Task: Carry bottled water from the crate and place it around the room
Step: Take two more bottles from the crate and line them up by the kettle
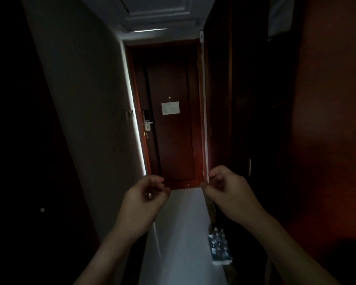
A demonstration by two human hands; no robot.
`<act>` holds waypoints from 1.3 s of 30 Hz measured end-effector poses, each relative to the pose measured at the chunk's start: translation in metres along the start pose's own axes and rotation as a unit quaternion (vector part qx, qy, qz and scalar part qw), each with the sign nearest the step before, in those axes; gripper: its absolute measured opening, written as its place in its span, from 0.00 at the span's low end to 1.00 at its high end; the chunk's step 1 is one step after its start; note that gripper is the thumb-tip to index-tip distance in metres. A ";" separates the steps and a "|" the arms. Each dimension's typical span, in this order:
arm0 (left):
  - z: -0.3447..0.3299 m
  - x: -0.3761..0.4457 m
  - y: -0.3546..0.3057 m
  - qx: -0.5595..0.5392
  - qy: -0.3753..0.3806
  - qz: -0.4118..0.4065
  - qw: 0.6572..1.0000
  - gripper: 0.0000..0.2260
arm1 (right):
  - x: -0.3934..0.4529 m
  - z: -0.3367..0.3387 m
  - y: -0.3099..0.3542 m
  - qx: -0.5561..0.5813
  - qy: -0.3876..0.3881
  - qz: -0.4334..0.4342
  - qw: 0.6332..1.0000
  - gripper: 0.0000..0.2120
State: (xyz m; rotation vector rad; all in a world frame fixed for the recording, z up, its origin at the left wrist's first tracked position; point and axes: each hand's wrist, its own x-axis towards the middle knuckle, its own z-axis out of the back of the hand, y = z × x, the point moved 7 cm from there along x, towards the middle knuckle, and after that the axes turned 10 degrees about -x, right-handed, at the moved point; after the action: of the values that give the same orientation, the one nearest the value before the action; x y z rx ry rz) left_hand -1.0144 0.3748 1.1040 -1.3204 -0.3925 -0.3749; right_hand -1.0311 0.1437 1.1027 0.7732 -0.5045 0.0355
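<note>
Nearest, the left hand (pixel 146 194) and right hand (pixel 224 188) hung loosely curled, holding nothing, probably readied for a pickup. Below the right hand, against the wall, stood the crate (pixel 220 249) of bottled water (pixel 219 238). Beyond both hands: the closed door (pixel 173 140).

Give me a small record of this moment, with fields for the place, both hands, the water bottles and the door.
place: dim narrow hallway, pale floor
left hand: raised, fingers loosely curled, holding nothing
right hand: raised, fingers loosely curled, holding nothing
water bottles: grouped in a crate on the floor by the right wall, below the right forearm
door: dark wood, at the far end, closed as far as can be seen
door details: handle with lock on its left side, pale notice near the middle
</note>
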 end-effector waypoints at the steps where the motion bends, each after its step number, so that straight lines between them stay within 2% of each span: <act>1: -0.003 0.016 0.002 0.010 -0.002 -0.003 1.000 0.08 | 0.019 -0.003 -0.004 0.005 0.001 0.001 1.000 0.18; 2: -0.004 0.033 0.006 0.019 -0.005 -0.006 1.000 0.08 | 0.038 -0.008 -0.008 0.009 0.003 0.002 1.000 0.20; 5: -0.002 0.074 0.019 0.030 -0.023 0.000 0.999 0.10 | 0.082 -0.026 -0.015 0.020 0.028 0.008 0.999 0.15; 9: -0.002 0.120 0.045 0.033 -0.040 -0.007 0.999 0.09 | 0.135 -0.057 -0.023 0.013 0.046 0.021 0.999 0.15; 18: 0.015 0.248 0.144 0.015 -0.060 -0.002 0.998 0.09 | 0.261 -0.147 -0.022 0.019 0.070 0.020 0.997 0.14; 24: 0.014 0.377 0.196 -0.037 -0.029 -0.005 0.999 0.07 | 0.376 -0.183 -0.020 0.003 0.057 0.015 0.998 0.14; 31: -0.039 0.499 0.238 -0.064 0.022 -0.015 0.998 0.09 | 0.474 -0.198 -0.051 0.041 0.044 -0.008 0.998 0.08; 35: -0.079 0.550 0.259 -0.078 0.044 -0.019 0.996 0.09 | 0.524 -0.206 -0.087 0.009 0.028 -0.017 0.999 0.08; 39: -0.110 0.604 0.290 -0.077 0.037 -0.014 0.996 0.08 | 0.586 -0.220 -0.126 0.025 0.024 -0.007 0.999 0.08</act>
State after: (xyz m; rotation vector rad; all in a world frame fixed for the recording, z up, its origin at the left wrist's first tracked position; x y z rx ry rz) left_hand -0.3395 0.3020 1.1240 -1.4470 -0.3249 -0.4850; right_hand -0.3949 0.1134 1.1503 0.8229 -0.4531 0.0541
